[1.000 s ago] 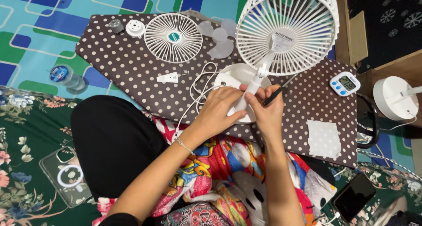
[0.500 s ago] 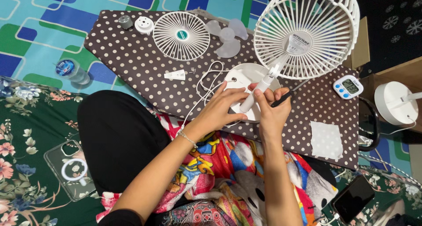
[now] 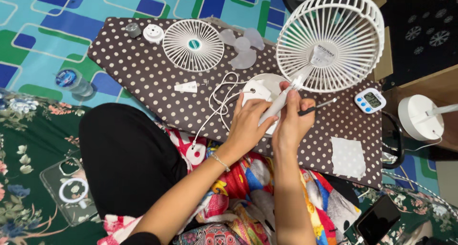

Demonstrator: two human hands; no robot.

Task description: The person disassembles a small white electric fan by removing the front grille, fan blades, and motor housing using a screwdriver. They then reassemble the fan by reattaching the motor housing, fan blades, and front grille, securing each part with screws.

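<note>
Fan: we see a small white desk fan [image 3: 329, 40] at the upper right of the frame, its cage head tilted toward the camera; neck and round base [image 3: 261, 93] sit at centre on the polka-dot cloth [image 3: 143, 78]
Left hand: our left hand [image 3: 248, 126] is closed around the fan's slim neck just above the base
Right hand: our right hand [image 3: 291, 123] pinches a thin dark-handled screwdriver [image 3: 315, 107], tip pointing right; fingers also rest against the neck
Handling: we judge it light, hollow plastic; the cage ribs look thin and liable to snap; the neck is smooth and may twist in the grip; best held at the neck or base, not by the grille
Cable: a white cord [image 3: 217, 102] loops left of the base, touching the left wrist area; it could snag
Loose parts: detached front grille [image 3: 193, 45], clear blade [image 3: 243, 47], a small white cap [image 3: 153, 34] and grey motor piece [image 3: 133, 29] at upper left; a small white wedge [image 3: 186, 87] near the cord
Nearby: digital timer [image 3: 369, 101] just right of the screwdriver; white square patch [image 3: 348, 157] lower right; second fan base [image 3: 420, 117] at far right; phone [image 3: 378, 219] at the bottom edge
</note>
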